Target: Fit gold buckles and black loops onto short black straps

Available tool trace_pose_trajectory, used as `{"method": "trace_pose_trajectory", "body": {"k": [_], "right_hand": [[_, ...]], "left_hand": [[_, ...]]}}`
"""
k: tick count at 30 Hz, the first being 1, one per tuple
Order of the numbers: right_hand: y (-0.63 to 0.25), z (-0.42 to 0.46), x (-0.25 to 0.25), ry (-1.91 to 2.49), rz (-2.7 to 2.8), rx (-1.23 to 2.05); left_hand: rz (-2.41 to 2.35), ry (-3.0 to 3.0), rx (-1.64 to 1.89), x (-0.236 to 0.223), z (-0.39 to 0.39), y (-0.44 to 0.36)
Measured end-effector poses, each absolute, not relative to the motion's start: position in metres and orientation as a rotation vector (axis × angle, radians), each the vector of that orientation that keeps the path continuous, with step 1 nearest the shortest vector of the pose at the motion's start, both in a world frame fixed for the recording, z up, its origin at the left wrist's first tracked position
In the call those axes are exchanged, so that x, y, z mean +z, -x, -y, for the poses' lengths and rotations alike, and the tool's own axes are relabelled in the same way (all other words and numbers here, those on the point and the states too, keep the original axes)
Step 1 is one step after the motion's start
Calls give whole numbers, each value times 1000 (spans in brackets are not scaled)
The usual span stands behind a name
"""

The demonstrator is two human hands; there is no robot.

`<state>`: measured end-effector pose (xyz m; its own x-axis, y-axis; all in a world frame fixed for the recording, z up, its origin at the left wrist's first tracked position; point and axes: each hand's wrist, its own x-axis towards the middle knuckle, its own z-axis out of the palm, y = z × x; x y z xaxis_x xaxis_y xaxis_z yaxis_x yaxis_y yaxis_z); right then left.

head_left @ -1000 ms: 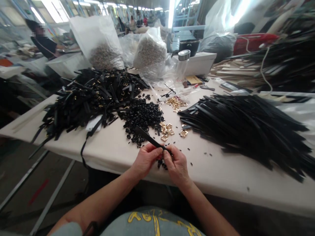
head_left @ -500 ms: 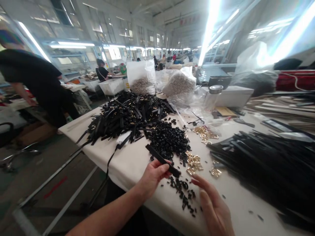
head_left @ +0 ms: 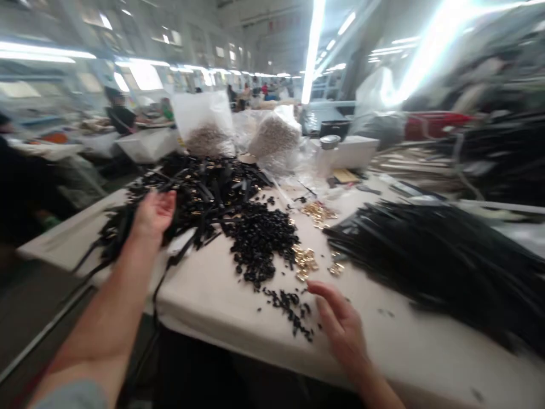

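At the left, my left hand is over the near side of a heap of black straps with gold buckles. Its fingers are loosely bent and apart, and no strap shows in them. My right hand hovers low over the cloth-covered table, thumb and index finger apart, holding nothing I can see. Close by its fingertips lie scattered small black pieces and a little pile of gold buckles. Between the hands sits a mound of small black loops.
A large stack of black strips covers the right side. More gold buckles lie farther back. Clear bags of small pieces, a lidded jar and a white box stand behind. People are blurred in the background.
My left hand has moved left to the strap heap, and the black strap it held no longer shows in it. My right hand stays near the small pieces. The view has turned right.
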<state>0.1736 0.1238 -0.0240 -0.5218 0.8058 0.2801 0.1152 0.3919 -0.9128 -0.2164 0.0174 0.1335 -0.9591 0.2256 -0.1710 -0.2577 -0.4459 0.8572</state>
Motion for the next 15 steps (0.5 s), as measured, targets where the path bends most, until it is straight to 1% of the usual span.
{"method": "trace_pose_trajectory", "body": {"k": [2,4,6,7,11,15], "right_hand": [[-174,-121,-15,746,1859,1204],[-177,-131,-8,720,1898,1136],[-190,-150,-1,772,2000,935],[-199,-161,3,837,2049,804],[-237,-207,10,1263,2161,321],[-249,-235,8,1519,2264,30]], "left_hand": [[-1486,47,2409,130,-18,208],[-1618,-65,2319,109,-16,193],[-1737,-164,2053,81,-9,172],[-1753,-204,1978,68,-4,158],[-1687,-262,1840,36,11,100],[-1640,-142,1810,25,10,66]]}}
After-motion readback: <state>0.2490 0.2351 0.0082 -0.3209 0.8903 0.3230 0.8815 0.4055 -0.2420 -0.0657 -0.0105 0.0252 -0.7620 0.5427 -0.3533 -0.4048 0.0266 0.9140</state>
